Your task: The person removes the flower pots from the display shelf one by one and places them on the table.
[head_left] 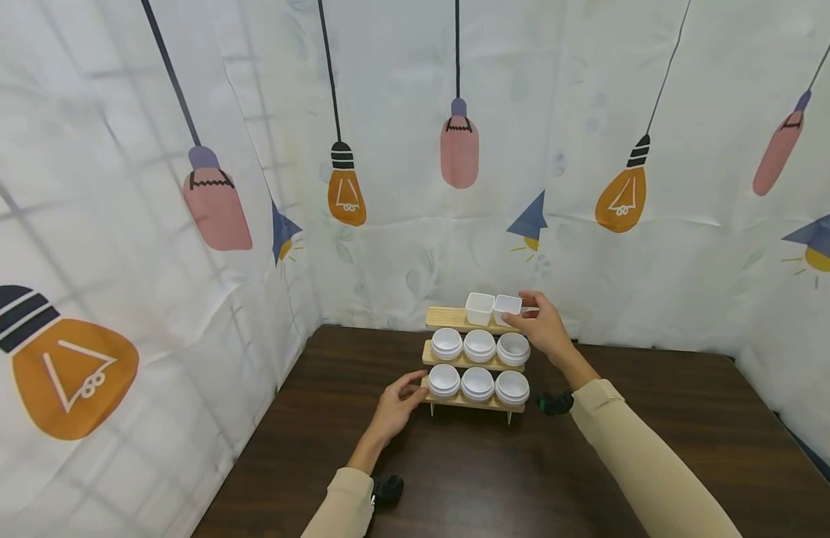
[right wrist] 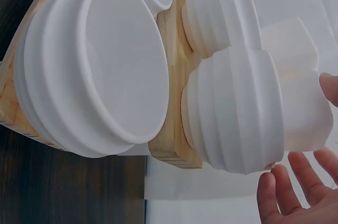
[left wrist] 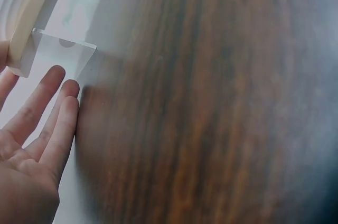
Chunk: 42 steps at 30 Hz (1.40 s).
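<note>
A three-tier wooden stand (head_left: 445, 318) with clear supports stands at the table's back. My right hand (head_left: 546, 326) pinches a square white cup (head_left: 506, 305) at the right end of the top tier, thumb in front and fingers at its far side. Another square cup (head_left: 479, 308) sits close on its left. In the right wrist view this hand (right wrist: 301, 195) shows beyond a ribbed round bowl (right wrist: 227, 108). My left hand (head_left: 391, 411) holds the left end of the bottom tier between thumb and forefinger; its other fingers (left wrist: 60, 123) extend below the board beside the clear support (left wrist: 66, 49).
Three round white bowls stand on the middle tier (head_left: 479, 346) and three on the bottom tier (head_left: 477, 384). Dark wood-grain table (head_left: 495, 471) spreads around the stand. Behind it hangs a pale curtain (head_left: 401, 261) printed with lamps. Dark straps (head_left: 388, 492) circle my wrists.
</note>
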{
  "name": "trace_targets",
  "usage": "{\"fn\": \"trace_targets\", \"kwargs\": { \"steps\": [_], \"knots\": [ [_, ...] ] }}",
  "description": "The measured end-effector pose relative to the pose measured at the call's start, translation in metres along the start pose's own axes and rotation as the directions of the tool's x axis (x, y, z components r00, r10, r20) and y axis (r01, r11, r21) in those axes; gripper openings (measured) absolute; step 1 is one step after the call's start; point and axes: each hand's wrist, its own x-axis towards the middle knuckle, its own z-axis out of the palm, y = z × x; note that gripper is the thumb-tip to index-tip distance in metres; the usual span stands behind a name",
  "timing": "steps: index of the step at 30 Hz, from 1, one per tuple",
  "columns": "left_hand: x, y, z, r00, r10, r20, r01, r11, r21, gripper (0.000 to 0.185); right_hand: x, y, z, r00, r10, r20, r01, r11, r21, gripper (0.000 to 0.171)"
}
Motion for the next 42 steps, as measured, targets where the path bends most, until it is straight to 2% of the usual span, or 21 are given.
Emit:
{"fn": "trace_targets", "kwargs": {
  "steps": [8,12,20,36,42],
  "knots": [
    [-0.013,0.028,-0.005,0.999,0.005,0.044,-0.004,1.0,-0.026,0.04,0.003,0.003,0.003,1.0,-0.01,0.008,0.01,1.0,-0.016,0.072],
    [-0.016,0.032,-0.005,0.999,0.014,0.037,-0.012,0.999,-0.042,0.04,0.006,0.005,0.004,1.0,-0.026,0.005,0.026,1.0,-0.017,0.067],
    [-0.015,0.028,-0.005,1.0,0.004,0.019,-0.003,0.998,-0.056,0.041,0.006,0.006,0.004,0.999,-0.05,-0.008,0.05,0.998,-0.033,0.064],
    [-0.016,0.028,-0.004,1.0,0.004,0.026,-0.002,0.998,-0.059,0.042,-0.009,0.01,-0.007,0.997,-0.07,-0.045,0.072,0.997,0.039,0.066],
    [-0.006,0.004,0.0,1.0,0.005,0.007,-0.005,0.999,-0.044,0.043,-0.02,0.012,-0.013,0.996,-0.064,-0.059,0.066,0.997,0.032,0.067]
  ]
}}
